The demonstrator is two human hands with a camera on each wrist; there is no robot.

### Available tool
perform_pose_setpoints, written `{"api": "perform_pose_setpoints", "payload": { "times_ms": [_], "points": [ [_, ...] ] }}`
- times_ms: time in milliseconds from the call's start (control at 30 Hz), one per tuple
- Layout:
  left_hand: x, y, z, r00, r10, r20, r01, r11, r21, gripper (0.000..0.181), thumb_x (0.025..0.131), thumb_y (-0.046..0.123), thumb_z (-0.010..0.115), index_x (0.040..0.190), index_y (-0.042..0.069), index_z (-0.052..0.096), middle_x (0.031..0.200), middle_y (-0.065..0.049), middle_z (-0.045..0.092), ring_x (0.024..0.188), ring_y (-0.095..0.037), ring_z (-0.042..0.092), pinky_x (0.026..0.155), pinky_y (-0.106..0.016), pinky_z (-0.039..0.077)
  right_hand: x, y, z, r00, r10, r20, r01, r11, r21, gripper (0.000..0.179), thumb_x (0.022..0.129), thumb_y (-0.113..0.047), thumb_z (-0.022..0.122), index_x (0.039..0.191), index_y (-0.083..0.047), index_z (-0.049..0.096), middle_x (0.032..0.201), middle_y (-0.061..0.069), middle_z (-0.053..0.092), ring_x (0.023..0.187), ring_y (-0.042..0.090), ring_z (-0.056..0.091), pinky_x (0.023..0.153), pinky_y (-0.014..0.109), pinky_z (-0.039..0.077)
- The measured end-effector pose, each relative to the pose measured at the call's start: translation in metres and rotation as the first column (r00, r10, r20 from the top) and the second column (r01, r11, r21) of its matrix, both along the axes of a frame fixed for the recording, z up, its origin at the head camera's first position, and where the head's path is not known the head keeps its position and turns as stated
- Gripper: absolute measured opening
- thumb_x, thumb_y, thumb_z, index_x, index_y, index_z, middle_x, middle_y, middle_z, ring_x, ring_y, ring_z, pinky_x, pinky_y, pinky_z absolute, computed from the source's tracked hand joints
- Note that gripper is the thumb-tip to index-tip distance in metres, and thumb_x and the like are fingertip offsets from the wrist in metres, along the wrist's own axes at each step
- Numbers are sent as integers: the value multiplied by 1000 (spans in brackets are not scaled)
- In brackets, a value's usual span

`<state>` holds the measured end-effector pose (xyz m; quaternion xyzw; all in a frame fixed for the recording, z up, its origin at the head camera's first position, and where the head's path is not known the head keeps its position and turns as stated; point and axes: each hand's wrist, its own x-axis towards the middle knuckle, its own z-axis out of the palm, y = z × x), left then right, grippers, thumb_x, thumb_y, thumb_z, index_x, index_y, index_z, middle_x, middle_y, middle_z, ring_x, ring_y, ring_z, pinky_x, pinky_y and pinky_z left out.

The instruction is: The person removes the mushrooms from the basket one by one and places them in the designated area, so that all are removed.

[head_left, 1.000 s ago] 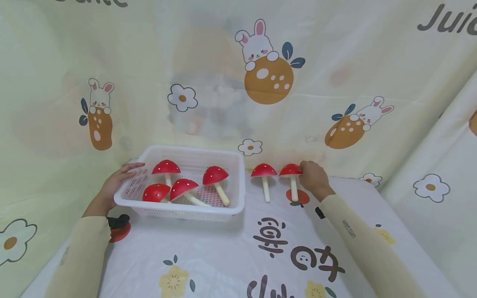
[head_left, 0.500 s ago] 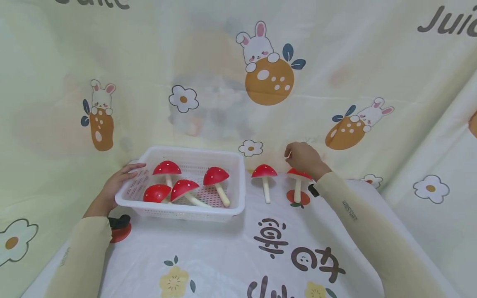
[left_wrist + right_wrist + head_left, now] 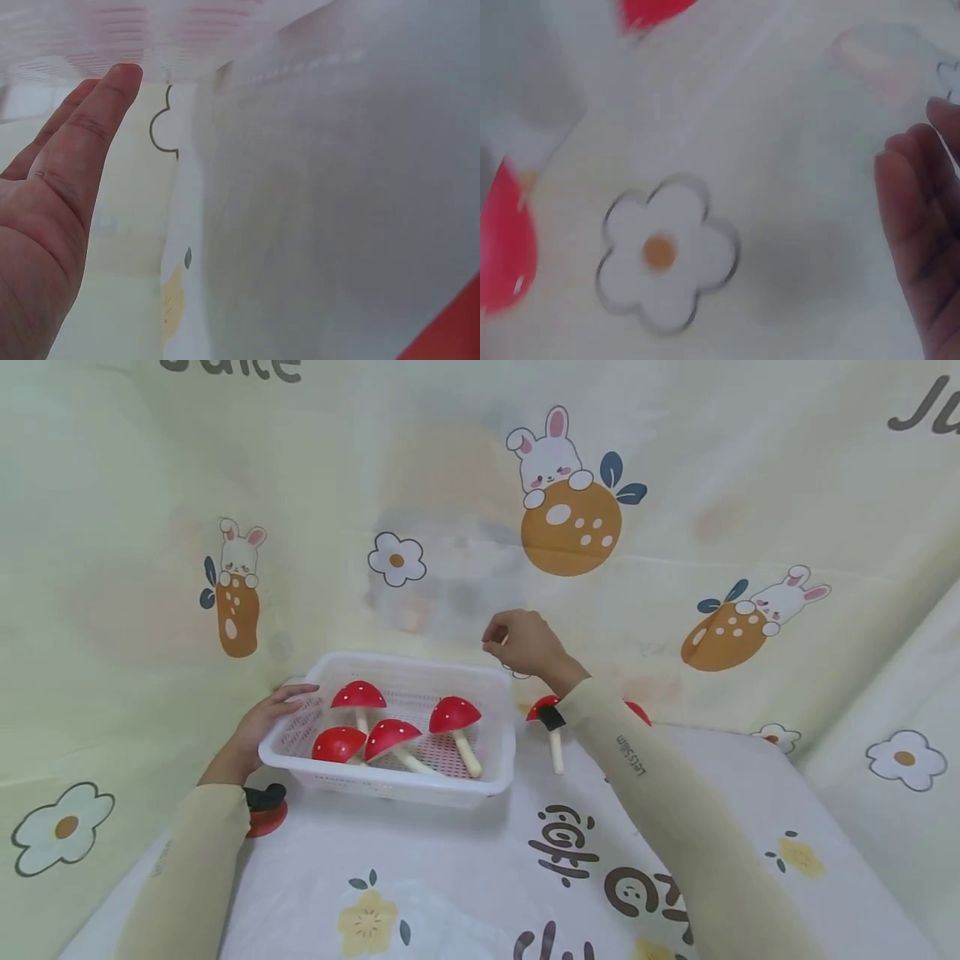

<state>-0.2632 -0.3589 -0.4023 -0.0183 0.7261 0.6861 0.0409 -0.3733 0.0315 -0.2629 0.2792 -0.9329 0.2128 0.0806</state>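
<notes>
A white plastic basket (image 3: 412,788) holds several red-capped toy mushrooms with white dots and pale stems, one of them a mushroom (image 3: 454,715) near its right end. My left hand (image 3: 251,735) rests against the basket's left side; the left wrist view has its fingers straight at the basket's perforated wall (image 3: 150,37). Raised above the basket's back right corner, my right hand (image 3: 528,643) has loosely bent fingers with nothing between them. On the table to the right lie a mushroom (image 3: 556,750) and another mushroom (image 3: 639,712), both partly hidden by my right sleeve.
A patterned cloth (image 3: 450,893) covers the table. Behind it hangs a pale curtain (image 3: 330,577) printed with rabbits and flowers, close to the basket's far side. Another curtain fold (image 3: 915,693) stands at the right edge.
My right hand has let go of the rightmost mushroom, risen and moved left toward the basket. That mushroom shifted slightly right. My left hand stays at the basket, and the head view has turned a little.
</notes>
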Motion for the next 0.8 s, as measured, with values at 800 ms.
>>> {"api": "perform_pose_setpoints", "payload": {
  "times_ms": [800],
  "points": [
    [-9,-5,-10,999,40,18,-40,999,-32,53,103,36,46,154,32,32,158,-9,27,137,-34,39,92,-46,55,-17,-101,-63,842,304,445,-345,939,12,31,79,-12,82,103,-10,62,104,12,62,93,19,57,71,22,54]
  ]
}}
